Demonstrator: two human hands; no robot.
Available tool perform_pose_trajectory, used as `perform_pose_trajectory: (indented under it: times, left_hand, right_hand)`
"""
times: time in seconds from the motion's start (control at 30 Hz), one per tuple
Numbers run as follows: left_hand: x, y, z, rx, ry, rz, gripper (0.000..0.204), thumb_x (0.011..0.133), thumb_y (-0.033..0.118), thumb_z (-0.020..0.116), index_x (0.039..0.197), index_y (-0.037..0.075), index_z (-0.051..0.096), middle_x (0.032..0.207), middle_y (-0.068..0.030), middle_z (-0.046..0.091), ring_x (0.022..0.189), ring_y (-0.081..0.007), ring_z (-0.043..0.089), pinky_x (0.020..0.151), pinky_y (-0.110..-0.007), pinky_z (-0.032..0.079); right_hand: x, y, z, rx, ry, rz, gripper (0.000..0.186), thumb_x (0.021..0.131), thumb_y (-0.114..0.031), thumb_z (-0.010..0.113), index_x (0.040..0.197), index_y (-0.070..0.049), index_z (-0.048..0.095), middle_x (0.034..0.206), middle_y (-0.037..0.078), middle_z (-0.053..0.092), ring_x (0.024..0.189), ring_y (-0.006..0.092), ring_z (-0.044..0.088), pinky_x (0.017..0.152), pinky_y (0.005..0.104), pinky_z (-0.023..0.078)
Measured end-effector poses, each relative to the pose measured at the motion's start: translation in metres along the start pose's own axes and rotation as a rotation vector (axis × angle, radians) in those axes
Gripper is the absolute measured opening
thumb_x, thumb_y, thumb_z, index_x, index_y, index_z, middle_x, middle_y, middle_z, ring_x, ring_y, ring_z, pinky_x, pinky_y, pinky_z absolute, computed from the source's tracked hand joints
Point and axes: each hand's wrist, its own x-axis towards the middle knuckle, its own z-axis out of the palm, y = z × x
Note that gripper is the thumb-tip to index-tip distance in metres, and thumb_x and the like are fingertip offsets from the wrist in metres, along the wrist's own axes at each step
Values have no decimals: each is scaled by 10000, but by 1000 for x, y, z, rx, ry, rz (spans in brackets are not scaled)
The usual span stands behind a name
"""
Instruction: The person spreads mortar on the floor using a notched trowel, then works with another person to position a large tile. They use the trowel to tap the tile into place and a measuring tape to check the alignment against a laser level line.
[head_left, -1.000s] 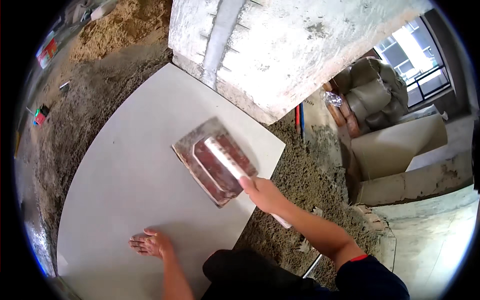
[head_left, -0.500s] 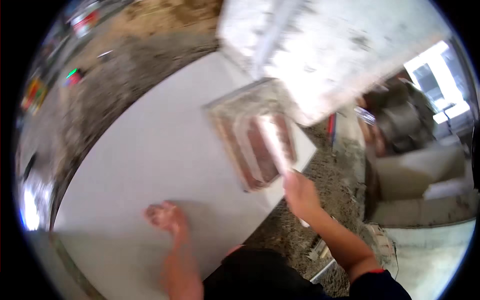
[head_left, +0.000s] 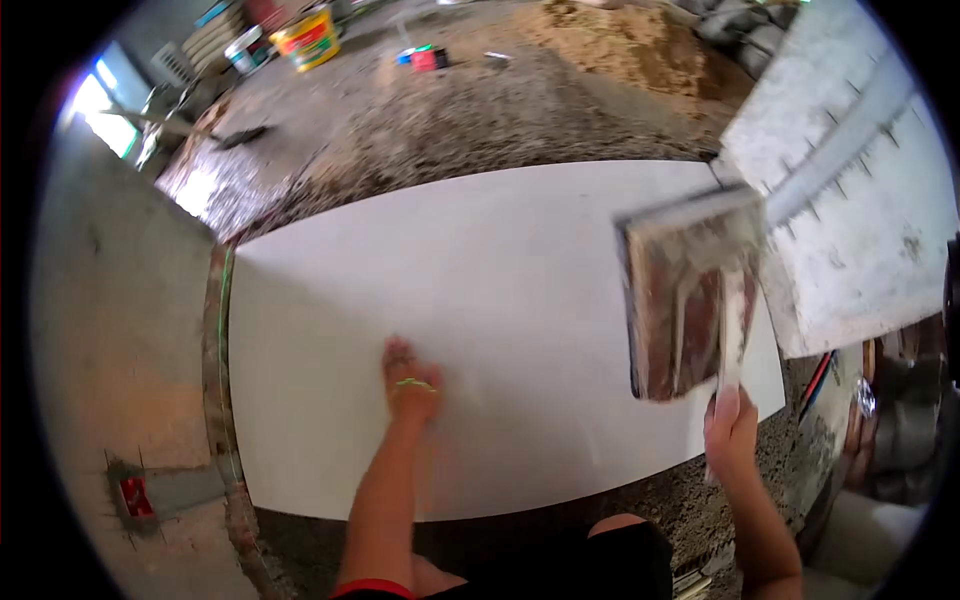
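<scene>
A large pale tile [head_left: 520, 260] lies in front of me on rough mortar. My left hand [head_left: 411, 382] rests on its near middle, palm down with fingers extended, and a thin green line crosses the hand. My right hand [head_left: 731, 435] is wrapped around the light handle of a tamping mallet [head_left: 660, 330] with a broad, square, dirt-stained head. The head is over the tile's right part, slightly blurred; whether it touches the tile I cannot tell.
A bare wall [head_left: 130, 330] with a red socket box [head_left: 137, 497] stands left. Beyond the tile are a shovel [head_left: 240, 137], a yellow bucket [head_left: 306, 40], a small red-and-black device [head_left: 428, 58] and a sand heap [head_left: 620, 50]. A pale wall block [head_left: 860, 200] borders the tile's right end.
My view has swung left, bringing the whole tile and the left wall into sight. The mallet stays in my right hand over the tile's right end; my left hand remains on the tile.
</scene>
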Motion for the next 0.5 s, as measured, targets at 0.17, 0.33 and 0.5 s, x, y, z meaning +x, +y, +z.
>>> perform_pose_trajectory:
  times: [0.17, 0.33, 0.5]
  left_hand:
    - [-56, -93, -9, 22, 130, -531, 739, 907, 412, 413, 1382, -120, 221, 1474, -228, 217, 1398, -340, 113, 1152, -404, 62]
    - [-58, -103, -7, -94, 145, -660, 760, 911, 434, 391, 1405, -98, 165, 1498, -229, 141, 1405, -344, 86, 1144, -416, 65]
    - [-48, -112, -3, -62, 69, -857, 774, 910, 461, 356, 1412, -92, 152, 1501, -242, 109, 1409, -342, 65, 1142, -424, 69]
  right_hand:
    - [2, 27, 131, -484, 58, -136, 603, 946, -467, 374, 930, 110, 552, 724, 291, 596, 735, 416, 622, 659, 490, 475]
    - [89, -78, 132, -74, -435, 246, 535, 936, -514, 402, 699, -41, 476, 512, 14, 415, 403, 120, 406, 399, 296, 353]
    - [50, -86, 141, 148, -124, -230, 414, 989, -303, 349, 665, -57, 429, 505, -36, 386, 447, 63, 375, 428, 235, 298]
